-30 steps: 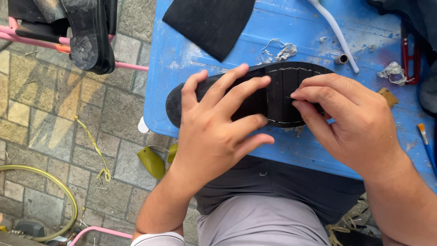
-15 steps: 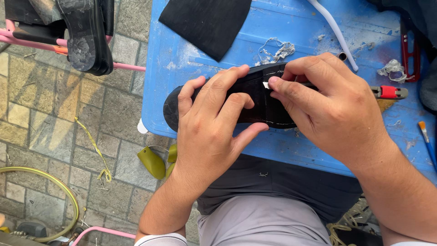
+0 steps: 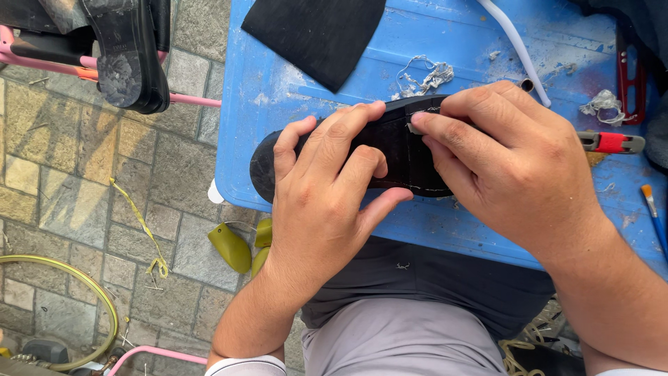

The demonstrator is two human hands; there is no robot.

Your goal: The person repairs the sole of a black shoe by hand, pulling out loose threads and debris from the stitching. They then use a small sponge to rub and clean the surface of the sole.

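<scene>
left hand: your left hand [image 3: 327, 202] was clamped over the black shoe sole [image 3: 396, 157], fingers spread across its top, thumb hooked under the near edge.
right hand: your right hand [image 3: 515, 167] pressed on the right part of the sole, fingertips [image 3: 424, 125] pinched at a small pale scrap on the sole's far edge. grasping, not released.
sole: it lay flat near the front-left corner of the blue table [image 3: 292, 90], long axis left to right, rounded heel end poking out left of your left hand. right end hidden under your right hand.
black sheet: a dark sheet piece [image 3: 313, 31] lay at the table's far edge, well apart from the sole.
scraps: a tangle of pale thread scraps [image 3: 424, 76] sat just beyond the sole; another clump [image 3: 602, 104] near the right edge.
tube: a white tube [image 3: 515, 45] ran diagonally from the far edge to just beyond your right knuckles.
cutter: a red and grey utility knife [image 3: 612, 143] lay just right of your right hand.
brush: a small brush [image 3: 653, 212] sat at the right edge.
floor: stone paving [image 3: 83, 202] left of the table, with green shoe-tree pieces [image 3: 233, 247] close to its front-left corner, a yellowish hose [image 3: 76, 292], and a black shoe [image 3: 129, 52] up on a pink stand [image 3: 49, 59].
</scene>
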